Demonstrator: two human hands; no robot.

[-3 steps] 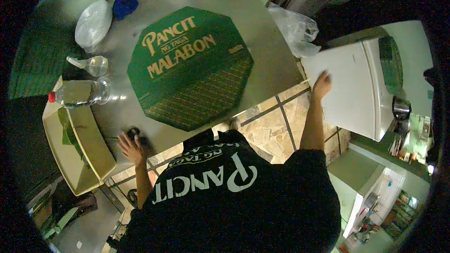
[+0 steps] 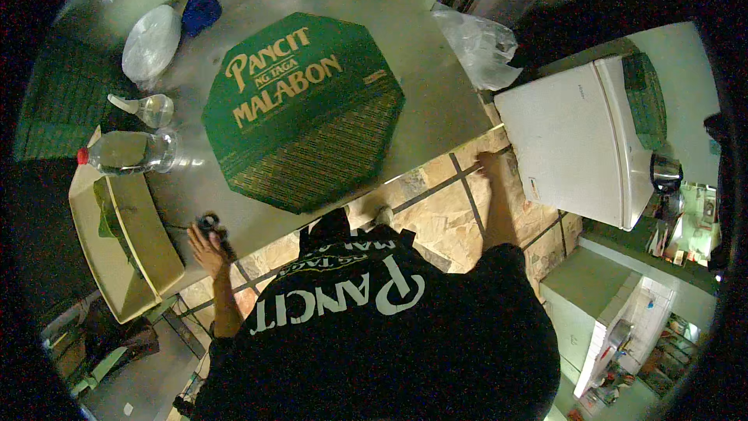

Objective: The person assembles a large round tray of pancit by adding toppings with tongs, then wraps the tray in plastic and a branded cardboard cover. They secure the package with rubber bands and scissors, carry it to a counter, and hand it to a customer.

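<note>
A green octagonal box (image 2: 304, 117) with tan lettering lies on the grey metal table (image 2: 436, 86). At the table's near left edge my left hand (image 2: 207, 251) rests flat, open, its fingers stretched beside a small dark ring-shaped thing (image 2: 208, 223). My right hand (image 2: 491, 165) hangs past the table's right corner, over the tiled floor, nearest to the white fridge. Motion smears its fingers, so I cannot make out whether they hold anything.
Along the left stand a red-capped clear bottle (image 2: 128, 152), a spray bottle (image 2: 148, 110), a cream tray (image 2: 128, 242) and wrapped white containers (image 2: 151, 45). A blue cloth (image 2: 202, 6) lies at the back. Plastic bags (image 2: 479, 47) sit at the right edge near the white fridge (image 2: 561, 140).
My right hand has dropped back from beside the fridge, toward me and to the left. The view has shifted slightly; my left hand stays at the table edge.
</note>
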